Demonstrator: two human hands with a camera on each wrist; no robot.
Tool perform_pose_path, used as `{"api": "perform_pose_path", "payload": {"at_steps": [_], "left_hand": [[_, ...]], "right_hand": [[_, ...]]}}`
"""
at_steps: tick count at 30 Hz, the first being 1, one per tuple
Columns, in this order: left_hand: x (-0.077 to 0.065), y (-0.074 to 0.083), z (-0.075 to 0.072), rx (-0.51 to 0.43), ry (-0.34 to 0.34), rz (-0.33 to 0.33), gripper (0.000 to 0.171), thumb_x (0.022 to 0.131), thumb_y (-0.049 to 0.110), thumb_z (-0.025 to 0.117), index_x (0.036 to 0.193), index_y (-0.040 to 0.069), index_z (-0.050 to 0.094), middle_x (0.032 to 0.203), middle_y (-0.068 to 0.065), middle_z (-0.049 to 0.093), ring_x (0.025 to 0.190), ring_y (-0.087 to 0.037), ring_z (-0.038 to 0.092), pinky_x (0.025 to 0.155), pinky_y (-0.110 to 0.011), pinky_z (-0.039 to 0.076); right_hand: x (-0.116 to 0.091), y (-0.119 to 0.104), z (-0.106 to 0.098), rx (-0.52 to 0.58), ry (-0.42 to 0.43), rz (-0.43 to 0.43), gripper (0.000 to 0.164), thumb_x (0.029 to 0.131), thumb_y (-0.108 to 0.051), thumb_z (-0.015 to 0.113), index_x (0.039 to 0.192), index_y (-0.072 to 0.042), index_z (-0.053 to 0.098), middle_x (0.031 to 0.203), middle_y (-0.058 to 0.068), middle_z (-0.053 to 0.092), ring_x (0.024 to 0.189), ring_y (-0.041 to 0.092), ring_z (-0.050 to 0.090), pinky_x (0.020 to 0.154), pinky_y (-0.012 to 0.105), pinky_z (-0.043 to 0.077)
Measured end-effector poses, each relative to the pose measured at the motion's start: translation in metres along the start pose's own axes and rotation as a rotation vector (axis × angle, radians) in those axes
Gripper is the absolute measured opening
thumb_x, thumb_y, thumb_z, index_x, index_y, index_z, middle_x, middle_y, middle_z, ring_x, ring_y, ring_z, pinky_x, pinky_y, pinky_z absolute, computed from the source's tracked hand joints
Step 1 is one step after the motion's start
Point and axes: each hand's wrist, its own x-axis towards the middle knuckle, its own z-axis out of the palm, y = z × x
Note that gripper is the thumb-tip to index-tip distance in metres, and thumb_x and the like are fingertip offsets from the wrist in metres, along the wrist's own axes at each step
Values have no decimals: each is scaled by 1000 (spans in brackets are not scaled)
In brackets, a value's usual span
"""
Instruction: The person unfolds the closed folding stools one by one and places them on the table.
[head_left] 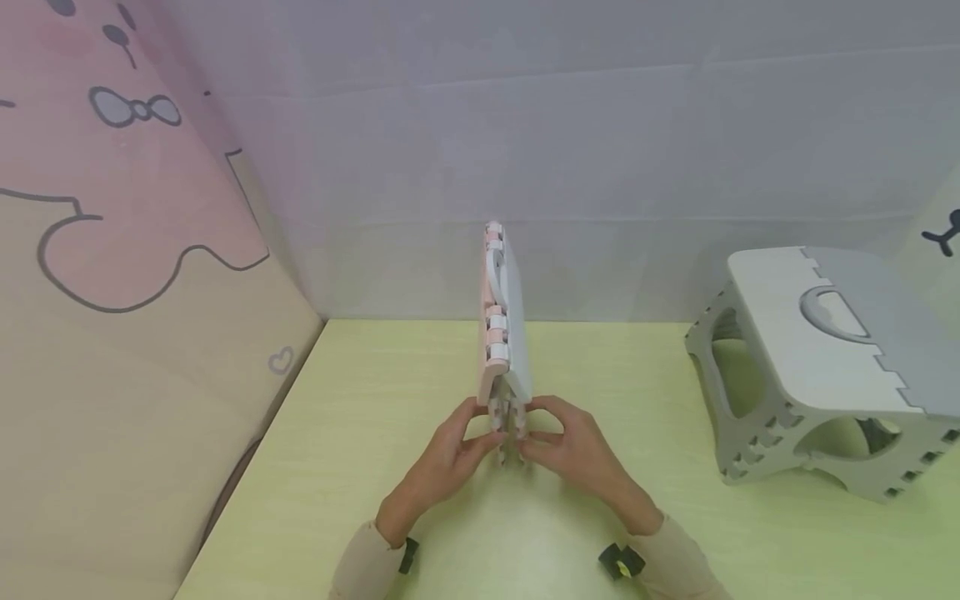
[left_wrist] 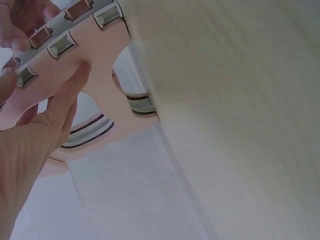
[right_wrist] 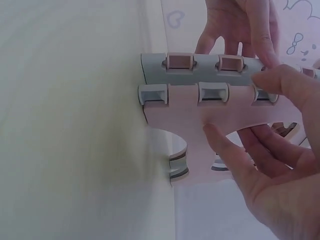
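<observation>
A mostly folded pink-and-white folding stool [head_left: 517, 333] stands on edge on the table, in front of me. At its near end, the hinged end panels [right_wrist: 182, 115] stand a little apart, their pink and grey hinge blocks facing me. My left hand [head_left: 442, 458] grips the left panel between thumb and fingers. Opposite it, my right hand [head_left: 581, 450] pinches the right panel the same way. The left wrist view shows a fingertip pressed on the pink panel [left_wrist: 107, 57] below the hinge row. Some fingertips are hidden behind the panels.
A white-and-grey folding stool [head_left: 795, 333] stands unfolded at the right of the yellow-green table [head_left: 375, 375]. Pale fabric [head_left: 562, 150] hangs behind the table, and a printed pink-and-cream cloth [head_left: 150, 275] is on the left.
</observation>
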Motion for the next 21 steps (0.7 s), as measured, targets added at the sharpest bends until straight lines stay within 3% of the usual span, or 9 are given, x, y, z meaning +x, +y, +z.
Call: {"api": "perform_pose_path", "payload": {"at_steps": [6,21], "left_hand": [[-1,-1,-2,-9,0,-24,51,104,6,60,150,6,38,152,-14,43,140,-35,46,99,-37,54],[-5,-3,-7,9,24,18,48,103,1,60,146,2,42,148,-19,46,137,-40,48,97,-38,55]], "right_hand": [[1,-2,-2,10,-23,-33,51,87,6,74,134,-3,59,138,21,57,124,47,59,85,32,60],[-1,0,-9,-9,-44,-96,51,87,5,76,134,-2,58,133,24,60,118,48,62,80,32,61]]}}
